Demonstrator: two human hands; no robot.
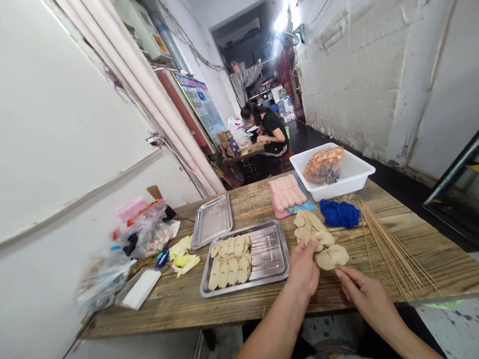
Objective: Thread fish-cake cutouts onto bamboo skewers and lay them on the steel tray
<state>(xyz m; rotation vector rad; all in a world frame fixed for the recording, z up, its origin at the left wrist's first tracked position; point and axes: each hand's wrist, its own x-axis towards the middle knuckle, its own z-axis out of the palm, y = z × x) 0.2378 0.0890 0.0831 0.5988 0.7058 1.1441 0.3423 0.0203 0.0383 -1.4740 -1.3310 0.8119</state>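
Note:
My left hand (305, 268) is closed at the edge of a beige oval food slice (333, 256), its thumb on top. My right hand (359, 286) pinches what looks like the end of a bamboo skewer at the slice's near edge; most of that skewer is hidden. Just beyond my fingers lies a pile of the same beige slices (305, 221). To the left, a metal tray (270, 265) holds two rows of skewered slices (229, 270), sticks pointing right. Loose bamboo skewers (392, 251) are fanned out on the table to the right.
On the wooden table (175, 310) are a second metal tray (213, 219), a pack of pink sausages (287, 192), a blue cloth (339, 213) and a white tub (346, 185) holding a bagged item. Plastic bags (144, 230) crowd the left end. Another person (271, 128) sits farther back.

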